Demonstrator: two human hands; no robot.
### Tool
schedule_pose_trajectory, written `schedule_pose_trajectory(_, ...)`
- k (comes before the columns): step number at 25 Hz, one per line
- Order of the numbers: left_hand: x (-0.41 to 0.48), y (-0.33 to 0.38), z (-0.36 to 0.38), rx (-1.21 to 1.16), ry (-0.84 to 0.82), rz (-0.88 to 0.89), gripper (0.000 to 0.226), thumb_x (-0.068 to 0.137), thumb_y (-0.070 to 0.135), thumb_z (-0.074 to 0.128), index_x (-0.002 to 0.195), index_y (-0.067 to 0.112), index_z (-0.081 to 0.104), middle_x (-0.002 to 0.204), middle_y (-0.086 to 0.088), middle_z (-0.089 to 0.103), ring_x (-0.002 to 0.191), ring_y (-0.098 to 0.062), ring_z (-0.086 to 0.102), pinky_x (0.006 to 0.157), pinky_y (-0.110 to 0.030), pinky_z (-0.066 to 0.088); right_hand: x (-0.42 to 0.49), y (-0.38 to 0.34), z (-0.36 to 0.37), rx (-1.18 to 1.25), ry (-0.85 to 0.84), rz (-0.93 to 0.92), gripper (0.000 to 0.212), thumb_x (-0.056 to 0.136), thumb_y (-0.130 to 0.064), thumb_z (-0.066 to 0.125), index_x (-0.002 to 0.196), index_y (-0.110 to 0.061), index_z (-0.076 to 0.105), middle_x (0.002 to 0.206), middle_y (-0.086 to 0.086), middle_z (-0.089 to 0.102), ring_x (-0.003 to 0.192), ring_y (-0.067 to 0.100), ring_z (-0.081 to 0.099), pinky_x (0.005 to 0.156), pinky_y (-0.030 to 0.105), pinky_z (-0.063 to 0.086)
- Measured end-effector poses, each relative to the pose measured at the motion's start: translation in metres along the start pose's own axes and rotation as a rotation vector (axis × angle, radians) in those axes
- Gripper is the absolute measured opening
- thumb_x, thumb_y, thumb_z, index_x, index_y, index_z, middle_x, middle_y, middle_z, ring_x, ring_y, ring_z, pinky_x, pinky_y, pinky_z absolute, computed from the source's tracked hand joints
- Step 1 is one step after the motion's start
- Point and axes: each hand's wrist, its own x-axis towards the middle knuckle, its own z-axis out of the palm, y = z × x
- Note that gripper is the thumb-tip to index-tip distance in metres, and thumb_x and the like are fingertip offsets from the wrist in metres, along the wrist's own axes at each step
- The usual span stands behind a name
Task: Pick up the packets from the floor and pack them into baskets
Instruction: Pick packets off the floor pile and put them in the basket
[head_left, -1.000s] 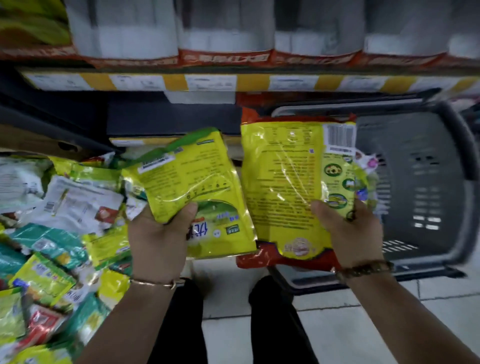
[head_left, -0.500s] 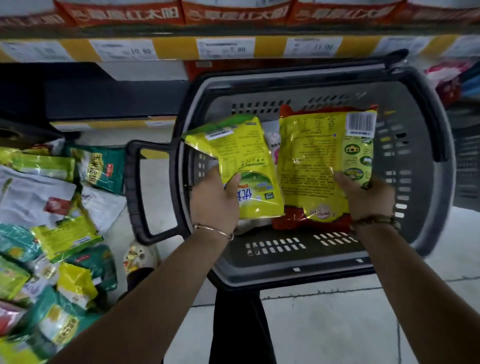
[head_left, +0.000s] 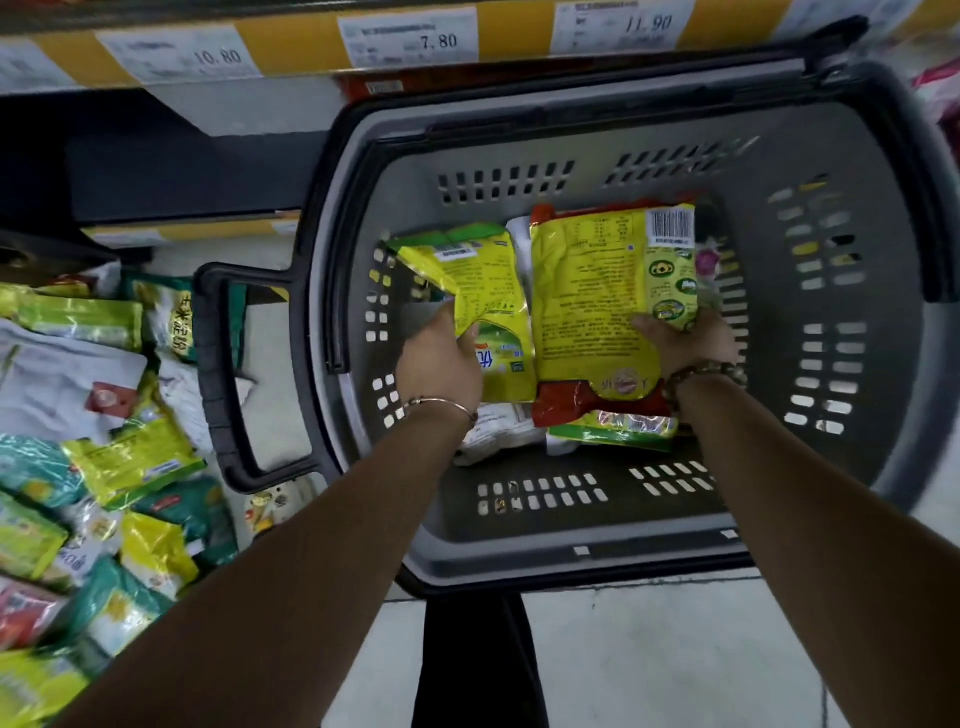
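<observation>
Floor packets (head_left: 135, 462) run off frame at nine o'clock, while a blurred pink pack (head_left: 937, 91) is cropped at two o'clock.

Yellow packets (head_left: 597, 301), grey basket (head_left: 857, 171)

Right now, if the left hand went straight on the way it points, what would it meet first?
Likely the far wall of the basket, with the left hand's packet touching first; depth is unclear.

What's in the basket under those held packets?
A green packet and a white packet show; the yellow packets in the left hand and right hand hide the rest.
</observation>
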Motion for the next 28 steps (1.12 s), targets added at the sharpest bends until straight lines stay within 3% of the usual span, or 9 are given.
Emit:
schedule_pose_trajectory(6,0.026,-0.019,0.025,-0.036,-0.123,-0.181,0.049,0.092,0.023,0.055,0.135,0.007,0.038,0.126,-0.020,0.054,0.114,-0.038,0.052,0.086,-0.039,0.043,0.003,-0.002,0.005,-0.087,0.040,-0.094,0.058,0.080,-0.037,0.070,0.126,-0.014,0.044,0.127,0.006,0.055,0.117,0.028,0.052,0.096,0.040,0.043)
schedule_pose_trajectory(9,0.012,-0.019,0.021,-0.156,0.025,-0.099,0.081,0.082,0.012,0.065,0.147,0.014,0.017,0.150,-0.014,0.025,0.134,-0.031,0.034,0.105,-0.038,0.034,-0.002,-0.003,0.005,-0.241,0.076,-0.288,0.070,0.084,-0.035,0.064,0.143,-0.017,0.030,0.147,0.010,0.033,0.134,0.031,0.033,0.107,0.050,0.034)
schedule_pose_trajectory(10,0.006,-0.018,0.022,-0.084,0.084,0.001,0.090,0.081,0.014,0.066,0.150,0.015,0.008,0.155,-0.013,0.011,0.141,-0.030,0.020,0.112,-0.037,0.021,-0.005,-0.004,0.006,-0.357,0.062,-0.375,0.073,0.086,-0.037,0.061,0.147,-0.019,0.024,0.152,0.011,0.024,0.139,0.031,0.024,0.112,0.052,0.025)
schedule_pose_trajectory(12,0.001,-0.017,0.030,0.224,0.122,0.265,0.092,0.085,0.023,0.062,0.150,0.016,-0.003,0.157,-0.013,-0.006,0.145,-0.029,-0.005,0.112,-0.042,-0.003,-0.014,-0.008,0.014,-0.620,-0.049,-0.530,0.075,0.089,-0.046,0.053,0.150,-0.025,0.013,0.158,0.006,0.004,0.145,0.029,0.003,0.117,0.051,0.003)
schedule_pose_trajectory(15,0.018,-0.022,0.047,0.543,-0.074,0.355,0.089,0.091,0.037,0.054,0.149,0.017,-0.010,0.154,-0.017,-0.021,0.139,-0.036,-0.024,0.107,-0.048,-0.017,-0.025,-0.010,0.033,-0.933,-0.238,-0.640,0.078,0.090,-0.057,0.042,0.148,-0.035,-0.004,0.150,0.000,-0.031,0.141,0.031,-0.024,0.113,0.054,-0.012)
schedule_pose_trajectory(18,0.032,-0.028,0.059,0.605,-0.138,0.344,0.094,0.090,0.046,0.052,0.148,0.014,-0.014,0.152,-0.022,-0.022,0.139,-0.041,-0.020,0.111,-0.051,-0.010,-0.025,-0.008,0.044,-1.041,-0.257,-0.624,0.078,0.089,-0.062,0.037,0.146,-0.039,-0.011,0.137,-0.003,-0.044,0.138,0.034,-0.030,0.112,0.059,-0.011)
schedule_pose_trajectory(22,0.042,-0.027,0.066,0.687,-0.231,0.307,0.108,0.083,0.063,0.051,0.145,0.012,-0.022,0.151,-0.023,-0.025,0.141,-0.039,-0.019,0.113,-0.054,0.000,-0.025,-0.009,0.053,-1.083,-0.211,-0.605,0.076,0.090,-0.064,0.032,0.145,-0.040,-0.015,0.142,-0.002,-0.043,0.137,0.035,-0.031,0.108,0.059,-0.016)
schedule_pose_trajectory(26,0.049,-0.013,0.051,0.713,-0.350,0.284,0.087,0.093,0.043,0.045,0.147,0.015,-0.017,0.152,-0.020,-0.023,0.142,-0.038,-0.016,0.114,-0.052,0.009,-0.026,-0.010,0.056,-1.107,-0.184,-0.587,0.076,0.089,-0.065,0.030,0.145,-0.040,-0.015,0.147,-0.001,-0.039,0.137,0.034,-0.032,0.107,0.058,-0.017)
schedule_pose_trajectory(28,0.048,-0.006,0.031,0.611,-0.358,0.264,0.076,0.094,0.036,0.046,0.150,0.017,-0.003,0.157,-0.016,-0.009,0.144,-0.037,-0.004,0.114,-0.050,0.014,-0.027,-0.012,0.057,-1.106,-0.197,-0.561,0.075,0.089,-0.064,0.031,0.145,-0.041,-0.013,0.147,-0.003,-0.039,0.137,0.034,-0.031,0.107,0.058,-0.017)
